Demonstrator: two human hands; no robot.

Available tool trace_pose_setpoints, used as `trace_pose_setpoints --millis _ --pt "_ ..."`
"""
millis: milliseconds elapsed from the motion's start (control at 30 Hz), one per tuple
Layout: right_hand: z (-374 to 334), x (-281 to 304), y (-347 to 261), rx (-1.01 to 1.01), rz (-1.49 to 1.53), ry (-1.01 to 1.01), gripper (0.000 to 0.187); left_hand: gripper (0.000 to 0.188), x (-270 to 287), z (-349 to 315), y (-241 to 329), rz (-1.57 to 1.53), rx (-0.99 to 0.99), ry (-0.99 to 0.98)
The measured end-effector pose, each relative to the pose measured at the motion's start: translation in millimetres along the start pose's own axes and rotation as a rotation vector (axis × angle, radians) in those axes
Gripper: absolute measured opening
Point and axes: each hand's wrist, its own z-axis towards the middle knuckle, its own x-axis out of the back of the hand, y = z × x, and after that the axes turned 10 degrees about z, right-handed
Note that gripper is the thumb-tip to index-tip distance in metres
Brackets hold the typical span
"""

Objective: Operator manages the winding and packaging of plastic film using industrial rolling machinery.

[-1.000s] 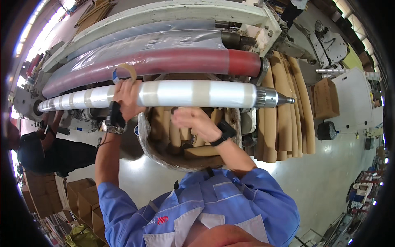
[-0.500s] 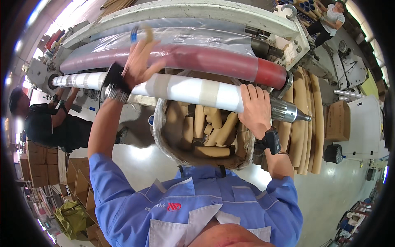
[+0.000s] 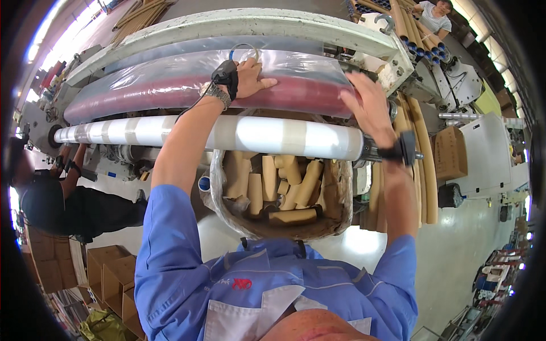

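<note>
Since half a second ago, the left hand (image 3: 250, 82) is shifting off the white roll (image 3: 261, 134) onto the film-covered red roller (image 3: 307, 95), and the right hand (image 3: 372, 108) is leaving the white roll's end and reaching farther forward. Nearest, the blue shirt (image 3: 335, 284) is carrying a red emblem (image 3: 243, 283) and small lettering on the chest. A wrapped bin (image 3: 216, 196) is sitting in front of the rollers, short brown cardboard tubes (image 3: 269, 177) lying jumbled inside. Above and beyond its near rim, the white roll is running crosswise, long axis left to right, grey bands around it, metal tip (image 3: 419, 155) pointing right. Just behind, the red roller is lying roughly parallel, clear film (image 3: 298, 65) stretching over it and farther back. The left hand is resting palm down on the film, thumb sticking out rightward; a tape ring (image 3: 257, 55) is showing at its fingertips, pinched or looped, cannot tell. The right hand is spreading, fingers pointing forward-left near the roller's right end; contact cannot be told. Farther, a white beam (image 3: 256, 23) is spanning the machine; far right, a person in a light top (image 3: 435, 20) is standing by long tubes (image 3: 421, 34).
</note>
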Motion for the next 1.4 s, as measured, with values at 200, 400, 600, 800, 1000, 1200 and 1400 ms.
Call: trace_pose_setpoints --millis 200,400,600,800,1000,1200,1400 --pt "23.4 -57.6 46.8 -0.123 -0.249 -0.261 0.062 0.102 -6.5 -13.3 -0.5 0.054 -0.035 0.151" --pt "-1.0 -44.5 45.6 -0.176 -0.112 -0.282 0.065 0.088 4.1 -23.2 6.2 0.055 -0.128 0.142" --pt "-58.2 -2.9 -17.8 -0.020 -0.166 -0.315 0.088 0.085 -5.8 -30.3 -5.8 0.084 -0.156 0.193" --pt "-84.4 -16.9 -28.8 0.014 -0.134 -0.136 0.071 0.083 -19.1 -18.9 -5.8 0.081 -0.214 0.245" --pt "-86.9 -18.6 -24.3 0.085 -0.156 -0.081 0.073 0.083 -5.9 -31.3 5.3 0.079 -0.159 0.196" --pt "-84.5 -15.1 -27.7 0.092 -0.127 -0.088 0.071 0.084 -14.9 -28.4 -0.2 0.080 -0.152 0.263" --pt "-85.9 -16.5 -21.0 0.054 -0.127 -0.106 0.073 0.084 -14.1 -24.1 -0.3 0.072 -0.179 0.268"
